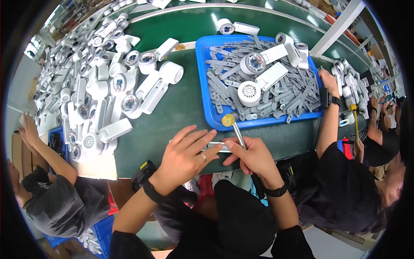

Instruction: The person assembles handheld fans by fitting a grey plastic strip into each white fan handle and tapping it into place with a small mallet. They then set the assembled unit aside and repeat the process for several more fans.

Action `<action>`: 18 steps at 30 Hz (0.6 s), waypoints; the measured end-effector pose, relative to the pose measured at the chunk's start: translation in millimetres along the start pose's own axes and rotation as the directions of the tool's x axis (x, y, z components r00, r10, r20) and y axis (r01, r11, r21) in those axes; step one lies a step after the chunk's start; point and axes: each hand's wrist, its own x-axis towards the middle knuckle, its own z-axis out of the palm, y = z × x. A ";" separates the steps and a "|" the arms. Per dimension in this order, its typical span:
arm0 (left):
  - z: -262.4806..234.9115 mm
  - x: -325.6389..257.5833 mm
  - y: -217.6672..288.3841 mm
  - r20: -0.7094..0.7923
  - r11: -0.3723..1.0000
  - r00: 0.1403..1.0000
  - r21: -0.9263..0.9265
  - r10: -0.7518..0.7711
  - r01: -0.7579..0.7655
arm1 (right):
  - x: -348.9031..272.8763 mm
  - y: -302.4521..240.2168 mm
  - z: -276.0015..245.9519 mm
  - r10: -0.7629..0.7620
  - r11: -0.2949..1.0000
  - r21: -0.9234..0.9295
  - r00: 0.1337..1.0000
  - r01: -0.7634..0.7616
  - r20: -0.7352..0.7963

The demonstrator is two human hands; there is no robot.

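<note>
My right hand [258, 160] is closed around a small hammer [239, 134] with a yellow head, a metal shaft and a dark grip. Its head points away from me, close to the near rim of the blue tray [258, 124]. Between my two hands lies a slim light-grey strip-like part [219, 147], at the table's near edge. My left hand [183, 156] stretches its fingers over the left end of this part, palm down. The right fingertips are beside the part's other end. Fingers cover much of it, so its full shape is hidden.
Grey plastic strips fill the tray, with several white handheld fans [253, 63] on top. A big heap of similar fans [123, 82] covers the green table's left side. A co-worker's hand [329, 82] is at the tray's right edge; another person's hand [29, 131] is far left.
</note>
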 end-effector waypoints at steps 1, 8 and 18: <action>2.4 -1.5 -3.9 0.037 0.999 0.999 -0.025 0.032 -0.031 | 0.1 0.0 0.5 -0.001 1.000 0.009 1.000 0.001 0.003; -0.6 0.9 -0.1 0.032 0.996 0.999 -0.083 0.043 -0.041 | -1.4 -0.2 3.3 0.011 0.999 0.031 1.000 -0.011 -0.008; -3.5 5.3 2.2 0.038 0.992 0.999 -0.122 0.016 -0.011 | -54.8 18.8 -20.8 -0.400 0.908 -0.245 0.880 0.341 -0.257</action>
